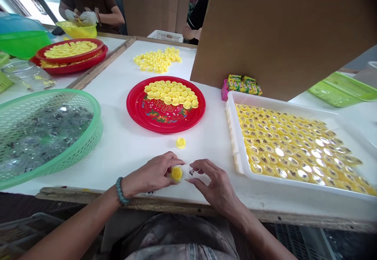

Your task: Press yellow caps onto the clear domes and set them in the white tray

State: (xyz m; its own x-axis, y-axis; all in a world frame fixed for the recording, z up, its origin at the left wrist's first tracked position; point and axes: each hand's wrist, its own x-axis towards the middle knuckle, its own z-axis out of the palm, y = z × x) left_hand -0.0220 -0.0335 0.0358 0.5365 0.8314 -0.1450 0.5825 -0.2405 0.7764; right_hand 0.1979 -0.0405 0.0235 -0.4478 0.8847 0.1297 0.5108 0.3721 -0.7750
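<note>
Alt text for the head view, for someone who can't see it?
The left hand holds a small yellow cup and the right hand a small printed piece, close together over a white table. Ahead sits a red plate of yellow cups, with a green basket left and a white tray right.

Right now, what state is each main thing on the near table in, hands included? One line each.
Left hand: holding a yellow cup
Right hand: pinching a small clear printed piece
Single cup: loose on the table
Red plate: partly filled, near part bare
Loose cups: scattered beyond the plate
Green basket: holding clear pieces
White tray: mostly filled, in rows
Small boxes: grouped by the cardboard
</note>
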